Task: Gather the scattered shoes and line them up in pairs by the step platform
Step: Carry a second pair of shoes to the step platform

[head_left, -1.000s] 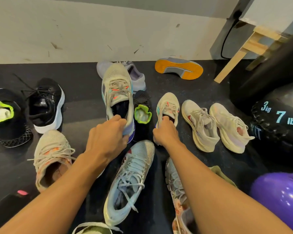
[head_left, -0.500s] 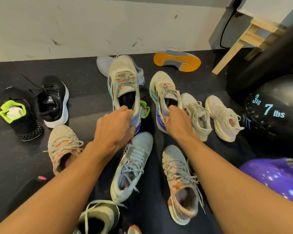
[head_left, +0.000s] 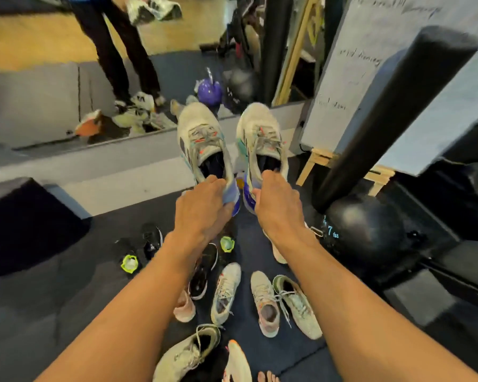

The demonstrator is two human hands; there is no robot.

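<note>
I hold a matching pair of cream running shoes with purple heels up in the air, toes pointing away. My left hand grips the heel of the left shoe. My right hand grips the heel of the right shoe. Below my arms several other shoes lie scattered on the dark floor: a pale blue one, a grey and pink one, a grey one with a green collar, a black one and a black one with a neon green collar.
A dark block stands at the left. A black 7 lbs medicine ball and a thick black post are at the right. A wall mirror ahead reflects a person's legs and shoes. A whiteboard easel leans at the back right.
Both hands have lifted the pair of cream shoes off the floor and brought them side by side. The view has risen, so the mirror and the floor shoes further below show.
</note>
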